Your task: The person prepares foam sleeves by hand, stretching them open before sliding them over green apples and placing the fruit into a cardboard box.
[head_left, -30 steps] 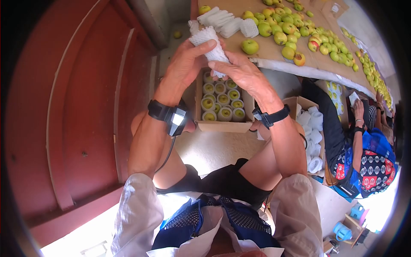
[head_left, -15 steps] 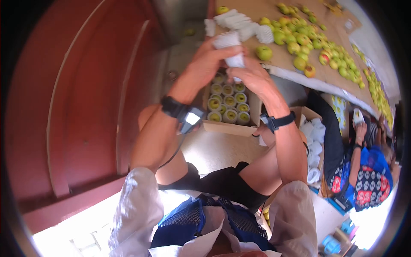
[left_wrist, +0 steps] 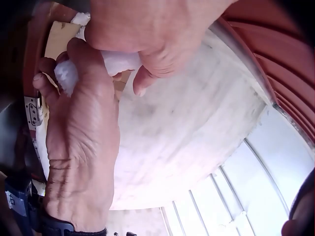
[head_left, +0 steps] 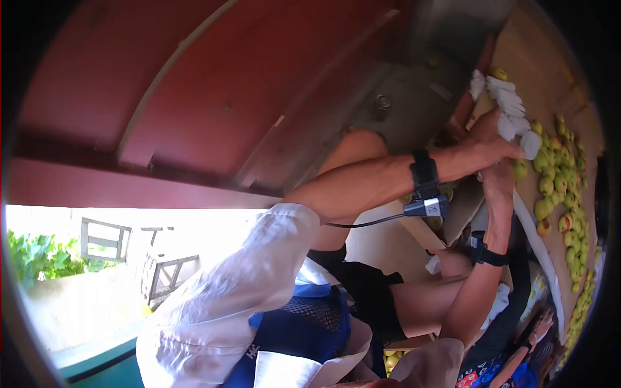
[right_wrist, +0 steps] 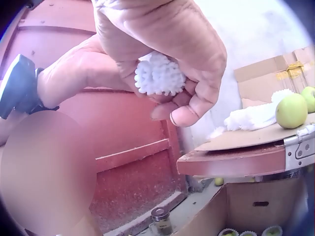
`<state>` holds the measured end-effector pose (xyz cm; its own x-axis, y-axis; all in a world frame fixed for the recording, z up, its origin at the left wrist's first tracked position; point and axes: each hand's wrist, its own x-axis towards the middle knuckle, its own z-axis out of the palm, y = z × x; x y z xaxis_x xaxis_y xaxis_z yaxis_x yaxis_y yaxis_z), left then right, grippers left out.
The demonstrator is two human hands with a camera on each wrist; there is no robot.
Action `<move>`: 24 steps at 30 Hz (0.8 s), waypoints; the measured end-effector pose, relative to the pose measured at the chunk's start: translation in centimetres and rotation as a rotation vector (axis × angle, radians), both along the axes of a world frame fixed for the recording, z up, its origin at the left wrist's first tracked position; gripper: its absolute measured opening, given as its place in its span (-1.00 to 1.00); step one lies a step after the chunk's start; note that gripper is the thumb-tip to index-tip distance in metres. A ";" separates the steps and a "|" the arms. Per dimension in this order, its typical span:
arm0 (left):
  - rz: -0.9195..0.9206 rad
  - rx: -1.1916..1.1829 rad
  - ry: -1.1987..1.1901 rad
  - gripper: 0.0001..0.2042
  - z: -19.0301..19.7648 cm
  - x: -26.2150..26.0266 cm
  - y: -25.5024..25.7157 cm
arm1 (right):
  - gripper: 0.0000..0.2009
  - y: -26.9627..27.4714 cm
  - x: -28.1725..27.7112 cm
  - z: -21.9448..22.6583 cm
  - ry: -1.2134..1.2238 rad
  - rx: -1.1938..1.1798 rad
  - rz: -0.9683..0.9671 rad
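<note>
Both hands hold a white foam net sleeve [right_wrist: 160,76], bunched into a narrow roll, beside the table edge. In the right wrist view the curled fingers of the right hand [right_wrist: 172,44] wrap round it, and its knobbly end faces the camera. The left hand [left_wrist: 152,34] grips the roll's other part from above in the left wrist view, close against the right hand [left_wrist: 81,128]. Much of the sleeve is hidden by the palms. In the head view the left hand [head_left: 488,139] overlaps the table's corner, near a pile of foam sleeves [head_left: 508,97].
Many green and reddish apples [head_left: 550,174] lie on the cardboard-covered table. Below it, an open cardboard box [right_wrist: 251,201] contains apples in foam sleeves. A red door [head_left: 194,97] stands at the left, a small jar [right_wrist: 161,220] on the floor. Another person's hand [head_left: 540,326] shows at lower right.
The head view has swung to the left, so the hands and table now appear farther right and an outdoor area shows at lower left. Both hands keep hold of the foam sleeve.
</note>
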<state>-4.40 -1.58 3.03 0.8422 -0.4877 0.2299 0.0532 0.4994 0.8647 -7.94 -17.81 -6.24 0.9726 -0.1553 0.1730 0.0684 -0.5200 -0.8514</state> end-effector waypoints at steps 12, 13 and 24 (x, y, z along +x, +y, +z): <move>0.462 0.203 -0.174 -0.56 -1.6 0.5 -3.0 | -0.37 -0.9 0.2 -0.1 0.131 -0.153 -0.284; 0.419 0.152 -0.126 -0.56 -1.6 0.5 -3.0 | -0.38 -0.6 0.0 0.2 0.113 -0.201 -0.304; 0.117 -0.164 0.097 -0.69 2.9 -0.9 -1.6 | -0.50 0.9 -2.1 4.5 -0.009 -0.647 -0.381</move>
